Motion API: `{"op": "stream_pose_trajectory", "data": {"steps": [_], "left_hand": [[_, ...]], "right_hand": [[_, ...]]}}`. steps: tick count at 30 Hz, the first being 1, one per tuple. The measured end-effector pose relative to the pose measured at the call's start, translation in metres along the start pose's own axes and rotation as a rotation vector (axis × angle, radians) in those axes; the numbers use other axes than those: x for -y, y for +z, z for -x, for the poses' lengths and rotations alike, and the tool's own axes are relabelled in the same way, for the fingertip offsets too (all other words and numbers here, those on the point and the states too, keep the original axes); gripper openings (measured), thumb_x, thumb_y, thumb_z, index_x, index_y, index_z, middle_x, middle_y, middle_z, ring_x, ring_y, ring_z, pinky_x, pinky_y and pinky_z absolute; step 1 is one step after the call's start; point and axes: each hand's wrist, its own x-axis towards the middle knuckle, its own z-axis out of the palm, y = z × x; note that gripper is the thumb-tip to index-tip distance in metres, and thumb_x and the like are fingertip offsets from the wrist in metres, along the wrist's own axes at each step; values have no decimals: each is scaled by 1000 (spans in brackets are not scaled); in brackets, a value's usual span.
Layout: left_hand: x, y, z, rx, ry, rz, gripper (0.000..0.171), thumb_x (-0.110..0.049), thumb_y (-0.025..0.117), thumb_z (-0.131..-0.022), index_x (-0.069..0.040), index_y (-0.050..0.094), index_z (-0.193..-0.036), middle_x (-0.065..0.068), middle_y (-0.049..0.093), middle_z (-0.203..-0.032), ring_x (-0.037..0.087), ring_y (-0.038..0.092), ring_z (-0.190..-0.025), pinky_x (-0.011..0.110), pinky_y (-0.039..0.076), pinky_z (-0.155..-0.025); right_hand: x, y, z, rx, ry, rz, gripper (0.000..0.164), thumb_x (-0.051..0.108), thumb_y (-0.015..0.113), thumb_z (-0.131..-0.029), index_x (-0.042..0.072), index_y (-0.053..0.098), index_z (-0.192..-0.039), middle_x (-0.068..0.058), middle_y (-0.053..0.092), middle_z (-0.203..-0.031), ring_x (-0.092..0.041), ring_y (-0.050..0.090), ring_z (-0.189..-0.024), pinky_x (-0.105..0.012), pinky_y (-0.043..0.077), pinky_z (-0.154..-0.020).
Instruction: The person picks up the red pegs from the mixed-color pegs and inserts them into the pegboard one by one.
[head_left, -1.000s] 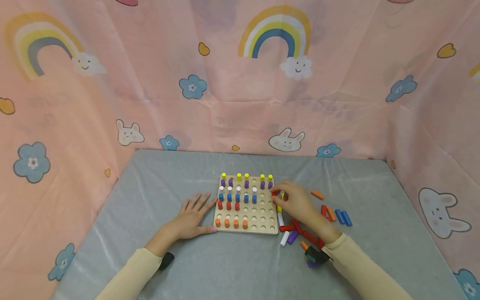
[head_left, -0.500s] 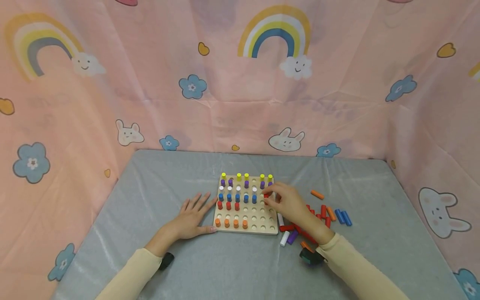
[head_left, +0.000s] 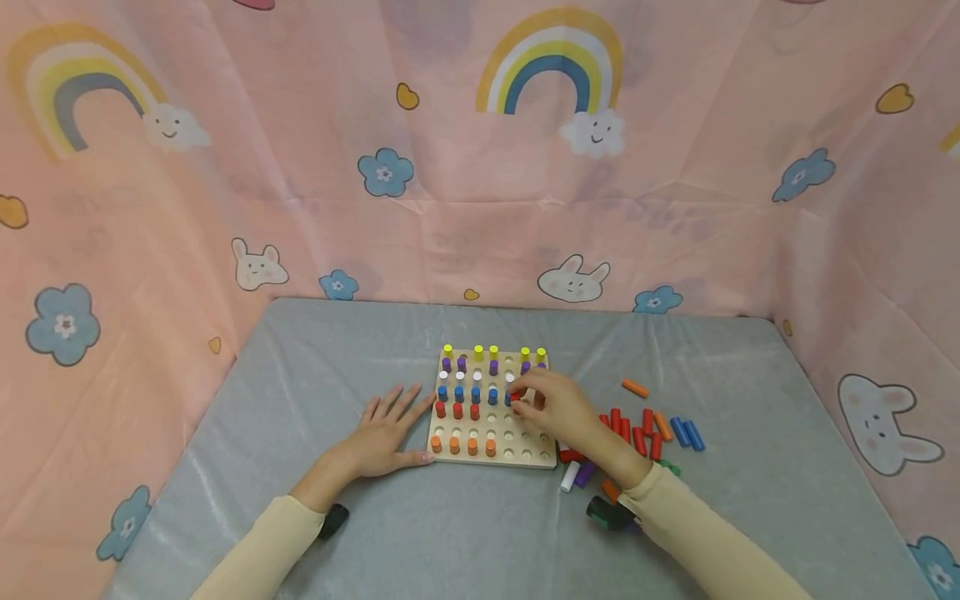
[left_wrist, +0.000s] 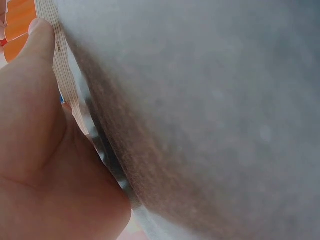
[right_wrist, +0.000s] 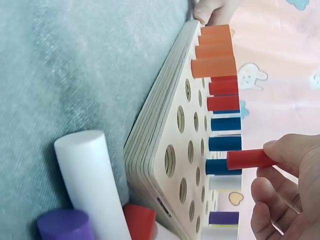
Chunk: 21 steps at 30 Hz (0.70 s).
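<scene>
A wooden pegboard (head_left: 525,442) lies on the table with rows of yellow, purple, white, blue, red and orange pegs standing in it. My right hand (head_left: 562,412) pinches a red peg (right_wrist: 250,159) between thumb and finger, over the board by the blue row. In the right wrist view the peg overlaps a blue peg (right_wrist: 216,166). My left hand (head_left: 382,437) rests with fingers spread at the board's left edge. Its thumb (left_wrist: 42,37) touches the wooden edge near the orange pegs (left_wrist: 20,22).
Right of the board lie loose pegs: several red pegs (head_left: 639,440), two blue pegs (head_left: 687,434), orange pegs (head_left: 635,388), a white peg (head_left: 570,476) and a purple peg (right_wrist: 66,226). A pink patterned cloth (head_left: 480,225) stands behind the grey table (head_left: 360,333).
My right hand has moved left with the red peg, from the board's right edge to the blue row. My left hand has stayed in place.
</scene>
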Motion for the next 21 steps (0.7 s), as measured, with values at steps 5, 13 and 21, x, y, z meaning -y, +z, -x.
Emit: {"op": "stream_pose_trajectory", "data": {"steps": [5,13,21], "left_hand": [[-6,-6,0,29,-25,-21,93,-61,61,-89,-22,16,-160,12,8,-169,42,5,-155,69,7,-119],[-3,-1,-1,18,-18,-24,94,-61,61,-89,-23,14,-161,11,6,-169,41,4,-155,68,6,-119],[-7,-6,0,30,-27,-36,92,-60,61,-90,-22,17,-160,12,8,-169,41,6,-155,68,7,-119]], "right_hand": [[3,3,-3,1,-10,2,19,15,78,-85,15,75,-104,5,67,-92,-4,48,-65,-18,42,-56],[3,11,-5,-3,-19,-32,19,15,78,-85,14,74,-103,4,68,-90,-3,48,-64,-18,43,-56],[3,20,-5,10,-23,-57,18,16,77,-86,14,74,-103,6,68,-92,-2,48,-65,-19,43,-57]]}}
